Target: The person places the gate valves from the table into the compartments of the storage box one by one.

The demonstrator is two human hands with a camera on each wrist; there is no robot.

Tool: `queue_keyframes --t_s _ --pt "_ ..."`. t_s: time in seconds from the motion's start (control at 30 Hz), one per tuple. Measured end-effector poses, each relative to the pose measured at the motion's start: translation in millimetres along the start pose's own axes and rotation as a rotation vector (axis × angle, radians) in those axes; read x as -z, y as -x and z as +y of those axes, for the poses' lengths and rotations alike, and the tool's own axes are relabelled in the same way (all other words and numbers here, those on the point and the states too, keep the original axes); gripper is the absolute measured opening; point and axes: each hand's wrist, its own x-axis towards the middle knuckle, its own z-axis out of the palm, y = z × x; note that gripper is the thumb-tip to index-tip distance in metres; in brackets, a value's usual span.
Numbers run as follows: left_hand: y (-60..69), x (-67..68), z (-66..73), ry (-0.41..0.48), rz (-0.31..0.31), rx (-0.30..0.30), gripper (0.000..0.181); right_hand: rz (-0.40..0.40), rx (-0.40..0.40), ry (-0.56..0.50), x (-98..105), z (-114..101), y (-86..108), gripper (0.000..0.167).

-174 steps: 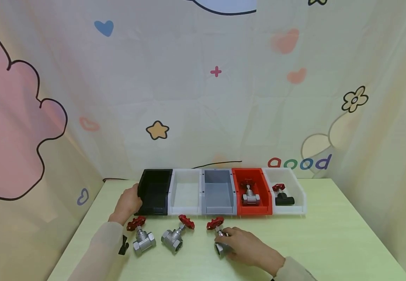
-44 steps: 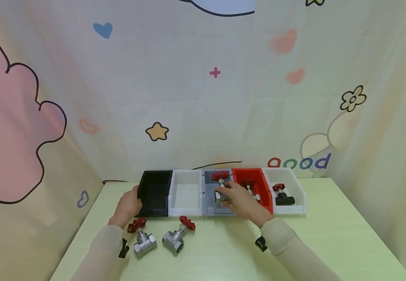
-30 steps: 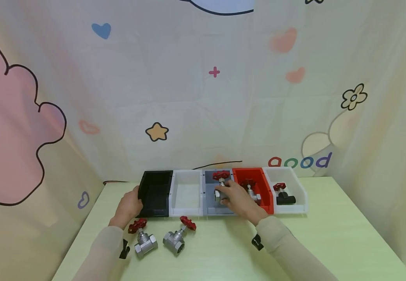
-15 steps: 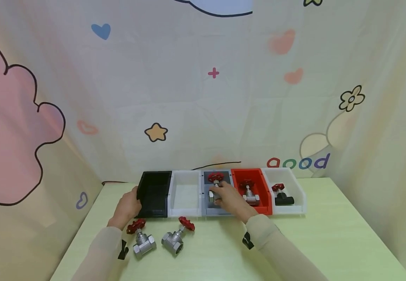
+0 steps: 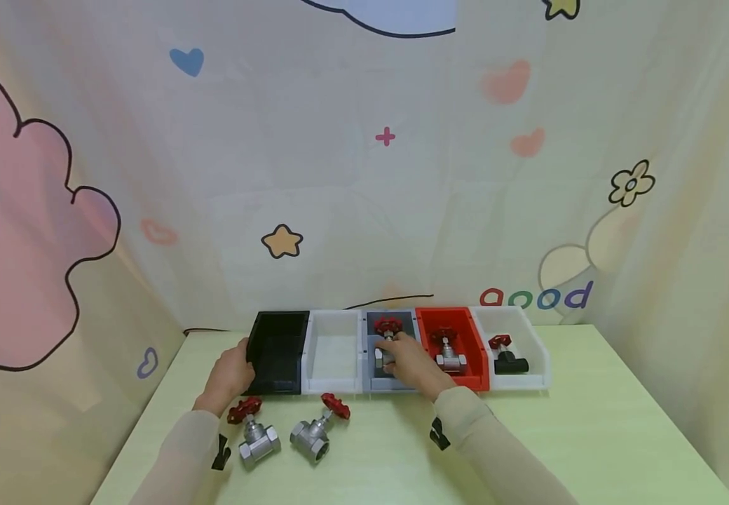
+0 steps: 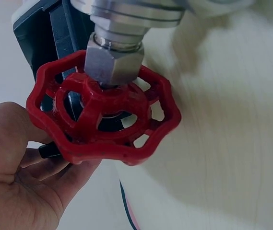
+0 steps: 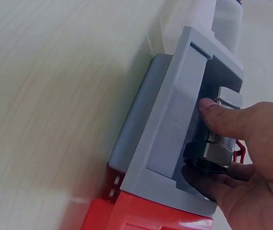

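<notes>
In the head view my right hand (image 5: 411, 361) grips a silver valve with a red handwheel (image 5: 388, 325) inside the grey bin (image 5: 392, 385). The right wrist view shows thumb and fingers round the metal valve body (image 7: 218, 146), which lies within the grey bin's walls (image 7: 162, 115). My left hand (image 5: 230, 372) holds the outer left side of the black bin (image 5: 279, 386); in the left wrist view that hand (image 6: 26, 177) is partly behind a red handwheel (image 6: 102, 120). Two silver valves with red wheels, a left one (image 5: 259, 443) and a right one (image 5: 310, 438), lie on the table near it.
A white bin (image 5: 333, 385) stands between the black and grey ones. Right of the grey bin, a red bin (image 5: 478, 382) holds a silver valve (image 5: 451, 361), and another white bin (image 5: 541, 379) holds a black-bodied valve (image 5: 512, 363). A patterned curtain (image 5: 339, 175) hangs behind.
My right hand has carried the valve from the table into the grey bin, then a little left and lower within it. My left hand has stayed at the black bin.
</notes>
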Motion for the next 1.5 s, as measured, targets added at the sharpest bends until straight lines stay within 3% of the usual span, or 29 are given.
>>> queue_keyframes --t_s 0.2,0.93,1.17,1.5 --pt "-0.6 -0.6 -0.9 -0.001 0.011 -0.007 0.060 -0.013 0.008 0.029 -2.5 -0.3 -9.4 0.049" --pt "-0.3 -1.6 1.0 -0.010 0.002 0.019 0.060 -0.113 -0.090 0.039 -9.2 -4.0 -19.8 0.045" --pt "-0.6 -3.5 0.0 -0.007 0.002 0.013 0.060 -0.089 -0.055 0.076 -15.1 -3.2 -22.3 0.043" --pt "1.1 -1.6 2.0 -0.005 0.008 0.014 0.059 -0.067 -0.083 0.066 -13.3 -6.5 -20.6 0.039"
